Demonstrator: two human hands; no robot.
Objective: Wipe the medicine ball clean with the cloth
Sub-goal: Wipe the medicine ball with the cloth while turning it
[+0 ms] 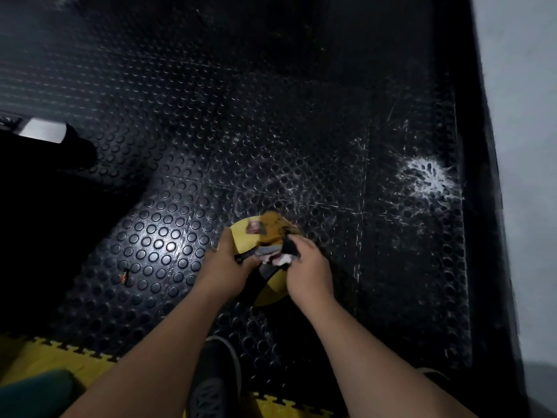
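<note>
- Yellow ball [245,238] with a black band sits low on the black studded floor [168,236], just in front of the person's shoe [215,378], between the two hands.
- Left hand [224,268] holds the ball's left side; its fingers curl around the curve and toward the band. I judge this hand is there to stop the ball from rolling while the other one works.
- Right hand [307,271] grips the cloth [280,242], a bunched piece with orange, grey, black and pale parts. Its fingers are closed around the bundle, and the cloth lies over the top and right of the ball, touching it.
- Bunching the cloth probably gives a thick pad to rub with; the loose orange part spreads further over the top of the ball.
- The wiping seems to be in progress: the left yellow face is bare, the right side is covered. Whether dirt remains I cannot tell, the light is too dim.
- White marks [428,176] are splashed on the floor well to the right, apart from the ball.
- Yellow mat [57,357] with an interlocking edge borders the floor near the person.
- No container is visible, so nothing can be said about contents.
</note>
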